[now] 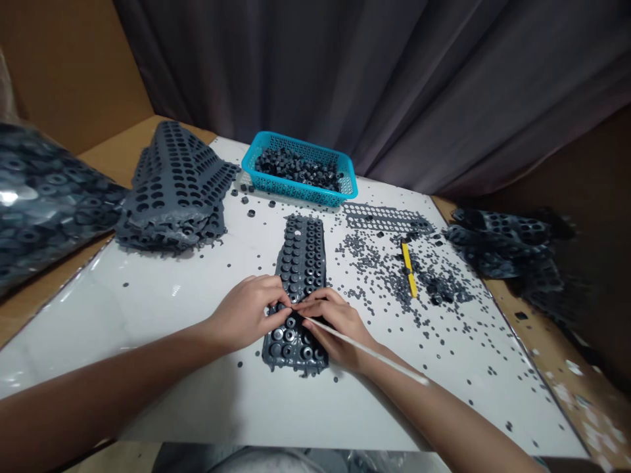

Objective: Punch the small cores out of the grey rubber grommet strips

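A dark grey moulded rubber sheet [302,253] with rows of round plugs lies lengthwise on the white table in front of me. My right hand [340,325] is closed around a thin white stick [369,351], its tip over the sheet and its far end slanting back above the forearm. From the other side, my left hand [256,307] reaches in with thumb and fingers pinched at the stick's tip. Whatever is between those fingers is too small to name. Both hands rest over the sheet's nearer half.
A blue basket [300,192] of small black rubber parts stands at the back. Stacked perforated sheets [170,197] and a clear bag of parts [44,203] are left. To the right lie a punched-out sheet [384,217], a yellow tool [409,269], scattered discs and scrap sheets [507,240].
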`<state>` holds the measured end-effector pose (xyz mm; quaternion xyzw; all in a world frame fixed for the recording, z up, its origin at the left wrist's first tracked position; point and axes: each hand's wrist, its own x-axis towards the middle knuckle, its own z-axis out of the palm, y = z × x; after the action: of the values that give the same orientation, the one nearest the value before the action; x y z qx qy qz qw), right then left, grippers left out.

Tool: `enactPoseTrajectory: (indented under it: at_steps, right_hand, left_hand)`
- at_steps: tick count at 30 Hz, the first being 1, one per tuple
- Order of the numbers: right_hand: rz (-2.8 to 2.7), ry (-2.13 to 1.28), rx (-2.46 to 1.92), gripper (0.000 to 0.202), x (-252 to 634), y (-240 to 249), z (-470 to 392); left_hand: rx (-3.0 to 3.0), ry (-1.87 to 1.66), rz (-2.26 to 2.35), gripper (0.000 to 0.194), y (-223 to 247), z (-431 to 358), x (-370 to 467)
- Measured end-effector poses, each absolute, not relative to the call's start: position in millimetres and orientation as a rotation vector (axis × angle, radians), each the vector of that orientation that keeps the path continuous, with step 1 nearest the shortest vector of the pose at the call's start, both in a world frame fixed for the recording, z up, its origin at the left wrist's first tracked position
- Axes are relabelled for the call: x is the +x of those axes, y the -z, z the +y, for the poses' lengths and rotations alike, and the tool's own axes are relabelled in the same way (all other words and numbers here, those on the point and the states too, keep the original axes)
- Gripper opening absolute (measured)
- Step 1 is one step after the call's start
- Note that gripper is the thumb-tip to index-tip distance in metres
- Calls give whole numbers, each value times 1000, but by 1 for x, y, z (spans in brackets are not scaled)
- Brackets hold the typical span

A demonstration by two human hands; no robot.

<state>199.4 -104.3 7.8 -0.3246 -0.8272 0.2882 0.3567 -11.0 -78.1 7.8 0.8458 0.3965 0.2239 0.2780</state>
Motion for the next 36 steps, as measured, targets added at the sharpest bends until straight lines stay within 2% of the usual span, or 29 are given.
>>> enactPoseTrajectory:
  at_steps: [15,26,36]
  right_hand:
    - [-2245,-508,-888,11,197,-3,-104]
    - [-1935,-886,-1042,9,200,-15,-104]
    - [-2036,-942,-907,12,202,-16,-102]
  left_hand:
    - [2264,-603,1084,10,-10,-79,-11]
    - [2245,-668,1043,7,-8,-80,-13]
    - [2266,-662,1038,7,-7,-78,-13]
